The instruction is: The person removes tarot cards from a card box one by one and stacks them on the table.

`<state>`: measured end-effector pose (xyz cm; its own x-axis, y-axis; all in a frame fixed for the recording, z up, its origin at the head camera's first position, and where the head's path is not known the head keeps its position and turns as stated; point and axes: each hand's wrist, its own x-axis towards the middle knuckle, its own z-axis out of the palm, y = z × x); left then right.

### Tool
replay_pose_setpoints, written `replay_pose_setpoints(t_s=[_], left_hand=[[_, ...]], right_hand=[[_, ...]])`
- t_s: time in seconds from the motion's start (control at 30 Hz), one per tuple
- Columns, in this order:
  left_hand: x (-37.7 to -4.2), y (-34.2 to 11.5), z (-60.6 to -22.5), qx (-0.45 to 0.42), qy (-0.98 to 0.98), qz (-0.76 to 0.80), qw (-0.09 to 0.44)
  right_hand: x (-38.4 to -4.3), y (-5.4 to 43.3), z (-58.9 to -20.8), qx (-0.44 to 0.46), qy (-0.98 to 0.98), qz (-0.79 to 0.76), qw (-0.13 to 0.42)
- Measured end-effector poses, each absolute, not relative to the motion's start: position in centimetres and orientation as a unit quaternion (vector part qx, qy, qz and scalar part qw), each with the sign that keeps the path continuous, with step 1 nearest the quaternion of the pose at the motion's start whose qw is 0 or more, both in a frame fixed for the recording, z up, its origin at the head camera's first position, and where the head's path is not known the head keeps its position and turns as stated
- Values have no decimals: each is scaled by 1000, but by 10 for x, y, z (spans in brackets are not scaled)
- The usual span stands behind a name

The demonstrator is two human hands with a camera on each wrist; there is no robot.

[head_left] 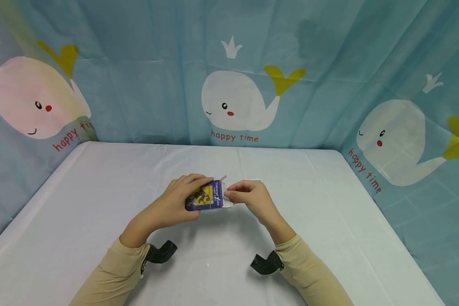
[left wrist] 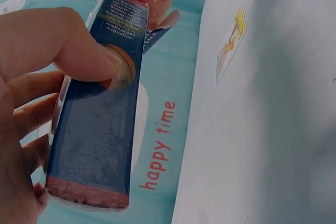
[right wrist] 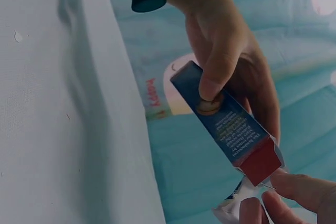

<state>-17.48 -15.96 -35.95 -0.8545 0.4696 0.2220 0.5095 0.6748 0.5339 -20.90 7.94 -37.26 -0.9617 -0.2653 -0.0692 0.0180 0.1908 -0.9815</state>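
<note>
So, my left hand (head_left: pixel 174 200) grips the card box (head_left: pixel 203 198), worktop (head_left: pixel 329 233) below it, and my right hand (head_left: pixel 254 199) pinches a flap (head_left: pixel 228 205) at its open end; overpulling could tear that, and tipping could spill any contents.

Hands, two in total: one left hand (head_left: pixel 172 206), one right hand (head_left: pixel 255 199). Boxes, one: a printed box (head_left: pixel 202 196). Loose picture cards in view, one: a single card (left wrist: pixel 231 45). Sleeves (head_left: pixel 112 272), two. Black wrist-worn devices (head_left: pixel 267 263), two, one per arm. Tables (head_left: pixel 206 284), one. Backdrop prints tally as follows: whales (head_left: pixel 237 91), three; yellow tails (head_left: pixel 283 83), three; white crowns (head_left: pixel 231 50), three, the leftmost cut by the view's edge; red "happy time" captions (head_left: pixel 235 136), three.
</note>
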Motion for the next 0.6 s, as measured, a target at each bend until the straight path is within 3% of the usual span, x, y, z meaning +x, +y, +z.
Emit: replay_pose_setpoints(t_s=[0.6], left_hand=[[-173,-158,-359,-287,-909,-298,47]], right_hand=[[-206,73,-379,-83,780,-613,95]])
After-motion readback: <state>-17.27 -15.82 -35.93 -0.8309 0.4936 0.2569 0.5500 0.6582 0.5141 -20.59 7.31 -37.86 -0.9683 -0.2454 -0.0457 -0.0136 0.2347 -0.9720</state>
